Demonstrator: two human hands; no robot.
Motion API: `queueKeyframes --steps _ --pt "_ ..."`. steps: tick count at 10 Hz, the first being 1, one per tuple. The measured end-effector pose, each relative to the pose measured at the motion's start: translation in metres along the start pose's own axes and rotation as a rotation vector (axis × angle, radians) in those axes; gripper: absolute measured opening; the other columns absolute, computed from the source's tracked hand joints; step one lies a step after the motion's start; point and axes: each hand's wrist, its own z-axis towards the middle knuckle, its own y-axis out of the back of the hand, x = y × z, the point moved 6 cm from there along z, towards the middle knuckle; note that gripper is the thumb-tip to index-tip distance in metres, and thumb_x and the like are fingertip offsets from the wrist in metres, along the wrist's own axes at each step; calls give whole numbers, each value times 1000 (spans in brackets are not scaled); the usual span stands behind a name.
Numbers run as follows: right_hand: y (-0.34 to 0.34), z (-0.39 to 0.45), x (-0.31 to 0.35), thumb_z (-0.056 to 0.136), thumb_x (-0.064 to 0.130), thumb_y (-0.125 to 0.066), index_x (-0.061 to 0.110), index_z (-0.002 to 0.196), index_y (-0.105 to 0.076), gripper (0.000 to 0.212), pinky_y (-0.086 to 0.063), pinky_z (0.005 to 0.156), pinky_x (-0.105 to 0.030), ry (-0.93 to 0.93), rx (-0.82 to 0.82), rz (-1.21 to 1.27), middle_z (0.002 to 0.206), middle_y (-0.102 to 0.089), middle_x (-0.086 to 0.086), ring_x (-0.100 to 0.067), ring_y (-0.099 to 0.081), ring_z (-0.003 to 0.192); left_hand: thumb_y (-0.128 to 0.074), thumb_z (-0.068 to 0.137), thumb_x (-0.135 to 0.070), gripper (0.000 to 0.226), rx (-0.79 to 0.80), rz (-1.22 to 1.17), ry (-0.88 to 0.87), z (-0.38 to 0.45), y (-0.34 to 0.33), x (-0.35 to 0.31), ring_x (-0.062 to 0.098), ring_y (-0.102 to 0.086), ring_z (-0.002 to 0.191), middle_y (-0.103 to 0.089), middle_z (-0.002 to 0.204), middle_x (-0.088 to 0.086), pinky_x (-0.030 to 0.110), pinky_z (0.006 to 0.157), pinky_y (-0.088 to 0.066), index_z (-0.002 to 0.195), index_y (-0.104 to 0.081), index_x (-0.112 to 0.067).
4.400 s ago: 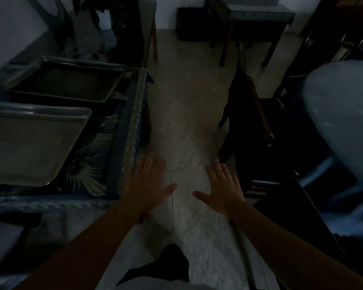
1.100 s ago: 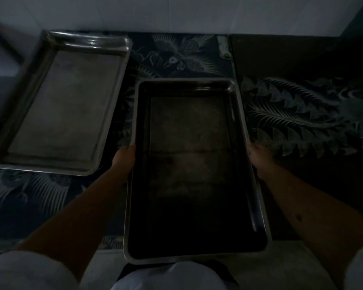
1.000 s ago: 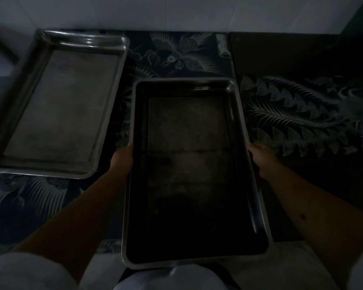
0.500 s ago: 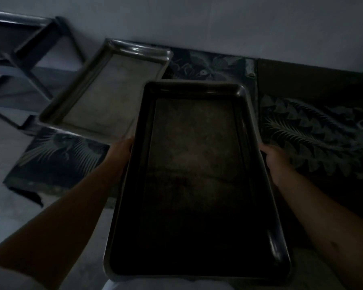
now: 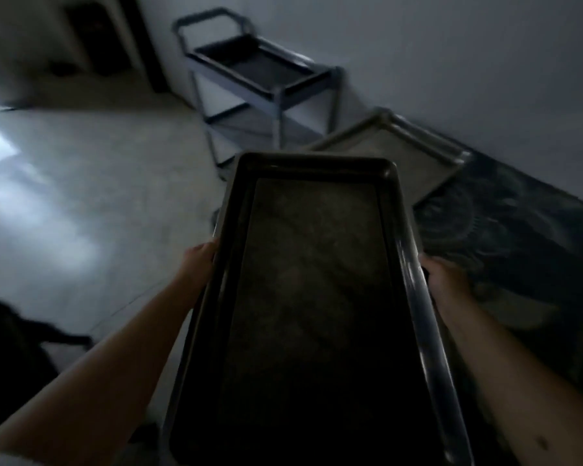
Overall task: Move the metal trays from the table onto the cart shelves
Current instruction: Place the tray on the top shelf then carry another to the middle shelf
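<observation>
A dark metal tray [image 5: 313,297] fills the middle of the view, held lengthwise in the air in front of the person, clear of the table. It is a long rectangle with rounded corners, a raised rolled rim and a dull, mottled floor; the right rim catches a faint shine. The left hand [image 5: 199,260] grips the left long edge about midway, fingers wrapped under and out of sight. The right hand [image 5: 443,280] grips the right long edge opposite it in the same way, fingers likewise hidden beneath the rim.

Just past the tray's far right corner lies a second tray [image 5: 394,153], paler grey, shallow, with the same rolled rim, resting on the table [image 5: 519,237]. The table runs along the wall at right and is covered in a dark cloth with a feathery printed pattern.

Beyond the far end of the held tray stands the cart [image 5: 260,79], against the wall: a metal tube frame with a curved handle, a dark top shelf with a raised lip and a lower shelf beneath it. The picture is blurred there.

To the left, pale smooth floor [image 5: 98,196] lies open between the person and the cart, with a bright patch of light at the left edge.
</observation>
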Motion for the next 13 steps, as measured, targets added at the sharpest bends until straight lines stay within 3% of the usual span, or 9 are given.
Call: queueKeyframes --steps 1,2,3,4,5,6,8,9,13 --pt "-114 -4 43 88 25 -59 9 76 -68 22 -43 50 -16 108 205 -144 74 -63 -10 -16 -56 67 -54 98 -36 27 -220 -70 106 -24 93 58 13 -67 70 -70 70 -3 22 53 -47 84 -72 -22" --pt "-225 -24 72 91 27 -56 6 87 -68 24 -40 45 -14 207 416 -292 80 -63 -9 -18 -55 70 -56 97 -37 31 -409 -180 191 -56 168 116 18 -71 83 -74 85 0 20 59 -52 97 -76 -14" --pt "-316 -53 89 94 22 -53 -2 111 -63 31 -39 56 -16 279 553 -386 98 -63 -15 -20 -55 85 -61 94 -36 35 -580 -392 275 -87 227 159 33 -71 92 -75 95 20 47 84 -58 93 -78 -6" --pt "-380 -83 103 94 22 -53 -4 113 -62 33 -45 65 -26 323 656 -449 116 -63 -25 -37 -61 104 -60 94 -35 35 -693 -475 293 -107 268 184 29 -69 82 -74 95 23 49 84 -56 88 -77 -4" --pt "-424 -105 116 94 10 -53 -7 111 -65 27 -42 85 -36 472 706 -484 117 -63 -29 -40 -59 110 -57 96 -35 32 -719 -451 302 -111 296 198 28 -69 83 -74 90 15 40 78 -56 86 -75 -10" --pt "-446 -109 120 92 9 -54 -7 102 -69 24 -41 84 -33 443 706 -436 107 -67 -27 -35 -61 101 -53 100 -35 34 -712 -399 273 -103 317 205 23 -68 77 -71 82 9 27 62 -54 82 -72 -14" --pt "-487 -92 131 91 18 -56 -3 98 -69 26 -42 67 -28 365 711 -407 86 -67 -13 -23 -60 76 -52 99 -40 44 -730 -408 302 -63 339 206 31 -68 80 -72 92 22 38 69 -53 93 -72 0" --pt "-517 -72 143 92 20 -55 -3 95 -69 27 -41 76 -31 372 717 -436 90 -65 -13 -26 -58 83 -53 98 -39 42 -757 -389 314 -26 352 202 31 -68 83 -73 91 22 43 78 -54 87 -74 -4" --pt "-704 8 261 94 19 -54 -4 109 -65 31 -45 93 -42 458 808 -467 111 -66 -23 -35 -60 105 -53 99 -37 37 -871 -340 333 134 442 156 24 -67 78 -71 79 8 32 65 -47 74 -71 -17"
